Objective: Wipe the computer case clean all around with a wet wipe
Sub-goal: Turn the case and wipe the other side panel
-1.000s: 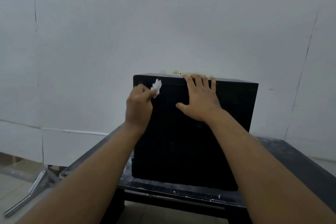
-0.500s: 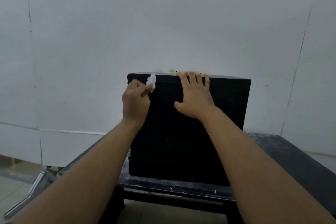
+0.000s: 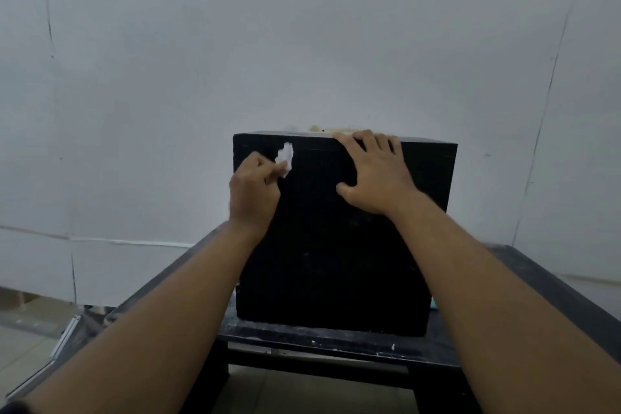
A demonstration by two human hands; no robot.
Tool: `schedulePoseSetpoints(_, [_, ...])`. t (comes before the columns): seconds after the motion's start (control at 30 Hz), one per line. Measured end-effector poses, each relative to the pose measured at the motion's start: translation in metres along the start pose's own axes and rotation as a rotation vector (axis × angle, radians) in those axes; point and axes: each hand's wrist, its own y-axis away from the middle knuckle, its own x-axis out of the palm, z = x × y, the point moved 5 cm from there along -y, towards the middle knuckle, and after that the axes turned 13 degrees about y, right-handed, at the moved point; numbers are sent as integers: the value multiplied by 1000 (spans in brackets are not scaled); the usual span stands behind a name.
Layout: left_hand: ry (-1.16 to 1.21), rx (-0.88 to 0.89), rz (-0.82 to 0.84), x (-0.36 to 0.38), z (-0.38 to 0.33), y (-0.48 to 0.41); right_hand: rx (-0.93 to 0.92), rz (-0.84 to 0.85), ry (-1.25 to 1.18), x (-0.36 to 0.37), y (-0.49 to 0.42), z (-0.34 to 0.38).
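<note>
A black computer case stands upright on a dark table, its broad side panel facing me. My left hand pinches a small crumpled white wet wipe and holds it against the panel near the upper left corner. My right hand lies flat on the upper part of the panel, palm on the side and fingertips curled over the top edge. The case's far sides are hidden.
A white wall rises close behind the table. A small teal object peeks out at the case's lower right corner. A light metal frame lies on the tiled floor at the lower left.
The left hand with the wipe has come down a little from the top left corner onto the side panel. The right hand keeps its place on the top edge.
</note>
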Motion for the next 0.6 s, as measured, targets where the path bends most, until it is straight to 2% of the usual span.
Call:
schedulePoseSetpoints(0.1, [12, -29, 35, 4, 1, 20, 45, -11, -18, 4, -1, 11])
schedulePoseSetpoints(0.37, [25, -3, 23, 17, -21, -58, -21, 81, -23, -4, -4, -22])
schedulePoseSetpoints(0.5, [-38, 76, 50, 16, -12, -20, 74, 37, 52, 1, 10, -38])
schedulePoseSetpoints(0.6, [-24, 61, 83, 16, -7, 9, 97, 42, 74, 6, 8, -28])
